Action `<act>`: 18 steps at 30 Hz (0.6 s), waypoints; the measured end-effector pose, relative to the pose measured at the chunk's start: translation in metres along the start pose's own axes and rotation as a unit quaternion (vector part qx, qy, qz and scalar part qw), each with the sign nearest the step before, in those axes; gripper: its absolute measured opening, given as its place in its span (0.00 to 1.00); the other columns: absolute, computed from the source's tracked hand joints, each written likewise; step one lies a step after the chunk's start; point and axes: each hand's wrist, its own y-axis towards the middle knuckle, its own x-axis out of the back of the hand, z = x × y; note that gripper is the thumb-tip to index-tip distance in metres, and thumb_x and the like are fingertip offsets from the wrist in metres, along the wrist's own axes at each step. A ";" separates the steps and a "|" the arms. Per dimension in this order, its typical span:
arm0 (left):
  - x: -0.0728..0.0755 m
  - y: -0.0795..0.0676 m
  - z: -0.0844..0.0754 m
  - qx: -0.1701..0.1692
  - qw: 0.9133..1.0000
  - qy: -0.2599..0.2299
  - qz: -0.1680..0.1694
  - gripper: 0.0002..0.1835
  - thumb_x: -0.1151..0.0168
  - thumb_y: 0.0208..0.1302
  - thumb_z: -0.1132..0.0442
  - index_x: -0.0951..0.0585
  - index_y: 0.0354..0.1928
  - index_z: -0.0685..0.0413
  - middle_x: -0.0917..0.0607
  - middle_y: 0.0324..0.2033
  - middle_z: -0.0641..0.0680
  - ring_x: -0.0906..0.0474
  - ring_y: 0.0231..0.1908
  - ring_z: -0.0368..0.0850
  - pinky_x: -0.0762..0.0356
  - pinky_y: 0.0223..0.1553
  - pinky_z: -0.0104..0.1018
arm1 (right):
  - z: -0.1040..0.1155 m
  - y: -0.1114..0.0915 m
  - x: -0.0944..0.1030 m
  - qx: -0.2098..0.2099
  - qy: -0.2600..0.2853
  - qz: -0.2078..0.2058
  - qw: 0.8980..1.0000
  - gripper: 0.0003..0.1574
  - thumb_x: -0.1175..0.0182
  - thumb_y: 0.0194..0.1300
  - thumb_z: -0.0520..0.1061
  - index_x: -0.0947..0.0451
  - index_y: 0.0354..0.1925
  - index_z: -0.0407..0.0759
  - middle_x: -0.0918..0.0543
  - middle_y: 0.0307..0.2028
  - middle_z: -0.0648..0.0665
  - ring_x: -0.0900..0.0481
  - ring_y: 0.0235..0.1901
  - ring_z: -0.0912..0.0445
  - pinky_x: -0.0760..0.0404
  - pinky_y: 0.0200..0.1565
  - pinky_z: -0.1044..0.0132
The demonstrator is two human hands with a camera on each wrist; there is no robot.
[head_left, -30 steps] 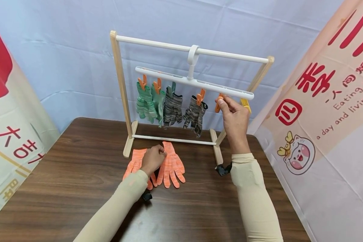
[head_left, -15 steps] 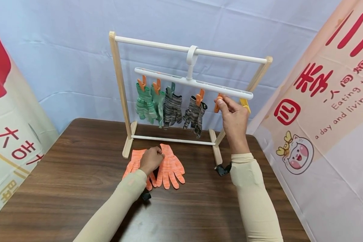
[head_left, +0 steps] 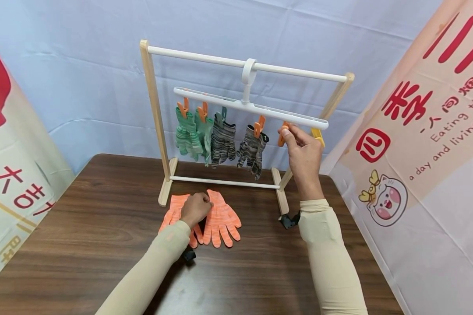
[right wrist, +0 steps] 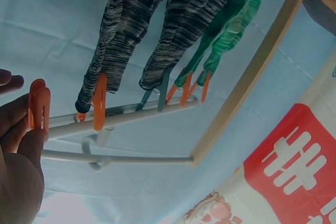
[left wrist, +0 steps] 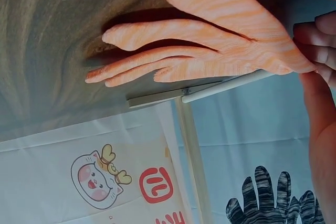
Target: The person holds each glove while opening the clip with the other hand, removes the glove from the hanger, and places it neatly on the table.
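Observation:
In the head view my right hand pinches an orange clothespin near the right end of the white hanger bar. The right wrist view shows thumb and fingers on that clothespin. My left hand is low at the table, its thumb and fingers pinching the cuff of an orange glove, clearer in the left wrist view, where the glove stretches out from the fingertips. A second orange glove lies partly hidden under the left hand and wrist.
Two green gloves and two dark striped gloves hang clipped from the bar. A yellow clip is at its right end, partly behind the right hand. The wooden rack stands on the brown table, before a pale cloth backdrop.
The cuff of the pinched orange glove has come slightly down and left, nearer the left hand's knuckles. The right hand stays on its clothespin.

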 end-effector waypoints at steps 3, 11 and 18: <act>0.000 0.000 0.000 0.008 1.000 0.006 0.002 0.23 0.46 0.63 0.59 0.39 0.11 0.48 0.43 0.07 0.47 0.48 0.07 0.41 0.53 0.09 0.32 | -0.001 0.000 0.000 0.006 -0.005 -0.002 1.000 0.19 0.41 0.62 0.46 0.21 0.49 0.38 0.16 0.40 0.42 0.20 0.42 0.59 0.26 0.38 0.73; 0.001 0.000 0.001 0.035 0.999 0.028 0.010 0.24 0.48 0.60 0.62 0.40 0.07 0.47 0.44 0.05 0.46 0.51 0.06 0.40 0.54 0.09 0.32 | -0.027 0.010 -0.001 0.019 -0.004 -0.007 1.000 0.19 0.39 0.60 0.51 0.20 0.49 0.46 0.16 0.38 0.45 0.19 0.40 0.60 0.26 0.36 0.73; 0.001 -0.002 -0.003 0.037 0.999 0.026 0.010 0.23 0.49 0.59 0.63 0.40 0.06 0.47 0.45 0.05 0.46 0.53 0.06 0.40 0.54 0.08 0.32 | -0.035 0.011 -0.002 0.031 -0.013 -0.010 0.999 0.22 0.39 0.58 0.57 0.20 0.49 0.50 0.15 0.38 0.50 0.20 0.41 0.63 0.25 0.37 0.71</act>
